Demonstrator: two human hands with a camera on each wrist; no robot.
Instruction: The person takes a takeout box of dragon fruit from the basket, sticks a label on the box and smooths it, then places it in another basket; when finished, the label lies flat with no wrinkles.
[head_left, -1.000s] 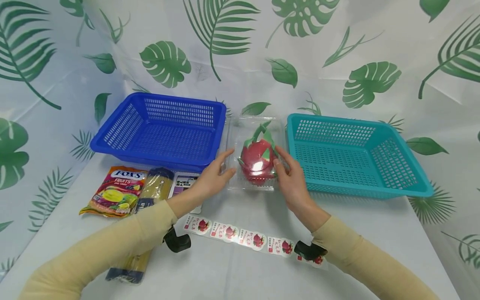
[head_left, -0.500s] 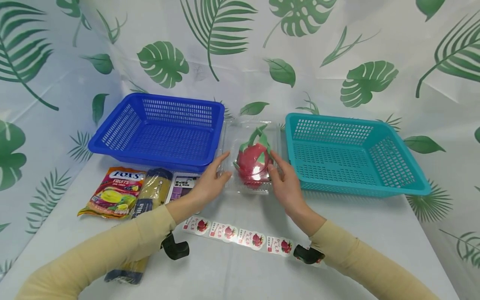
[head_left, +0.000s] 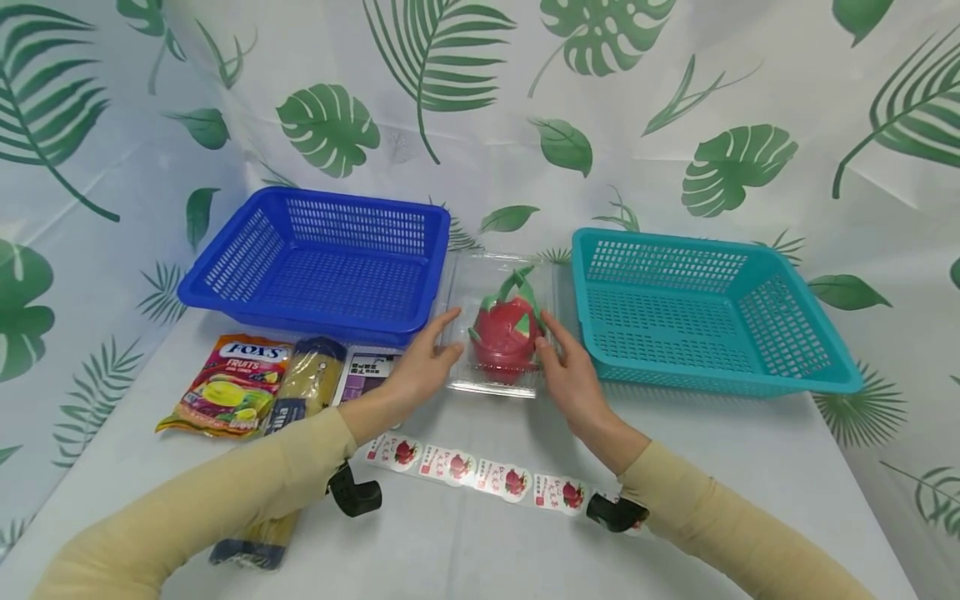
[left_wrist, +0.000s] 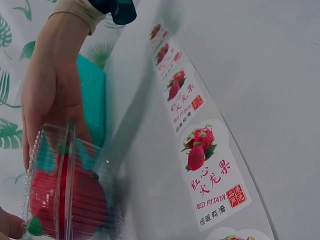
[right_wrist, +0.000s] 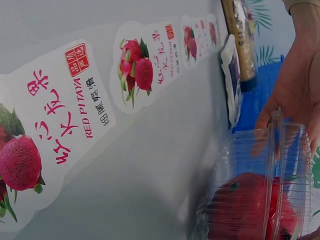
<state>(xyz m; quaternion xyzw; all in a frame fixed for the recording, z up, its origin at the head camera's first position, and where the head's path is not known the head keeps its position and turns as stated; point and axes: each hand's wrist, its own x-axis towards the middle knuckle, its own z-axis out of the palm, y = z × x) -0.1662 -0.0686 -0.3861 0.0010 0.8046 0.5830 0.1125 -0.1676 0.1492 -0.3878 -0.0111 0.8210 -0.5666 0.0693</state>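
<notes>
A clear plastic clamshell box with a red dragon fruit inside stands at the middle of the table. My left hand grips its left side, with the thumb and index finger spread at the edge. On the right side, my right hand holds it, the thumb lying toward the front. The left wrist view shows the lid rim running between the two box halves, close to my right hand. My left hand meets the rim's other end in the right wrist view. The farther fingers are partly hidden.
Before me lies a strip of dragon fruit stickers. A blue basket stands left of the box, a teal basket right of it. Left on the table are a candy bag, a spaghetti pack and a purple-white pack.
Both hands have stayed at the box's sides while it shifts slightly toward me and to the left. Its tilt has changed a little, and more of its front edge shows.
</notes>
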